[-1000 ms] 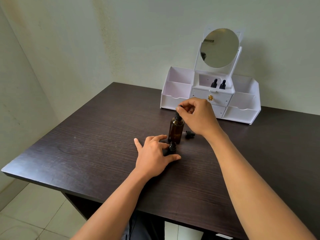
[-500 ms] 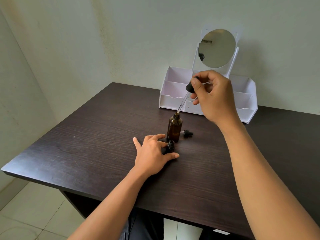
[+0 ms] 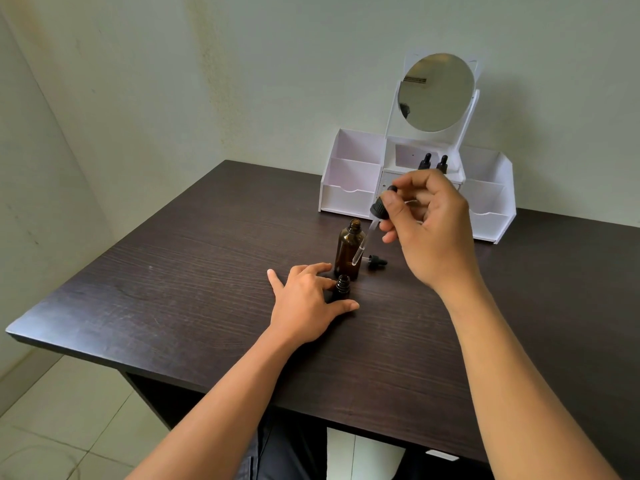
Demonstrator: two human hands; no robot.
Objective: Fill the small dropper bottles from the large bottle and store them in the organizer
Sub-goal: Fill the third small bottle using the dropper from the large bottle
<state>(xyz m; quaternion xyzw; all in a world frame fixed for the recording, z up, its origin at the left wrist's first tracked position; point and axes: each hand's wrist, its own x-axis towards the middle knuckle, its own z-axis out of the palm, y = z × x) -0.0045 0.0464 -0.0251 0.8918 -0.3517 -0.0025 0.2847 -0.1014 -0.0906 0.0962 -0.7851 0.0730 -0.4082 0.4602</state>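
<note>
The large amber bottle (image 3: 349,251) stands open in the middle of the dark table (image 3: 194,271). Just in front of it stands a small dark dropper bottle (image 3: 343,286), uncapped, steadied between thumb and fingers of my left hand (image 3: 304,299). My right hand (image 3: 429,223) pinches the black bulb of the large dropper (image 3: 372,225); its glass tube slants down, tip beside the large bottle and above the small one. A small black dropper cap (image 3: 376,261) lies on the table to the right. Two capped small bottles (image 3: 433,162) stand in the white organizer (image 3: 349,188).
The organizer stands against the wall at the back of the table and carries a round mirror (image 3: 435,92). Its side compartments hold nothing. The table's front and left edges drop to a tiled floor (image 3: 52,427).
My right hand has brought the dropper out of the large bottle and lowered it toward me, so its tip now hangs over the small bottle. My left hand has stayed put.
</note>
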